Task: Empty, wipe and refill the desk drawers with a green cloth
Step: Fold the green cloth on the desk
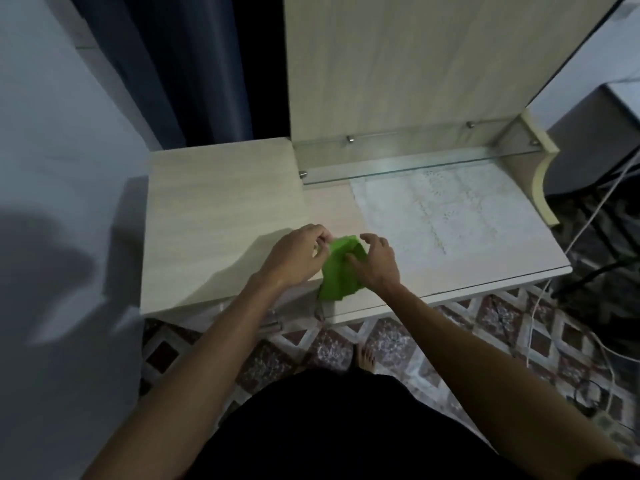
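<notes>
A soft, folded green cloth point(341, 268) sits between both hands. The left hand point(298, 254) pinches its upper edge with curled fingers; the right hand point(375, 263) grips its other side.

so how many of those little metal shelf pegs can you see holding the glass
4. One metal peg sits at the glass shelf's front left corner, one at back left, one at back right, one on the right side panel. More may be hidden.

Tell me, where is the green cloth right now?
The green cloth sits at the desk's front edge, held between the left hand and right hand.
</notes>
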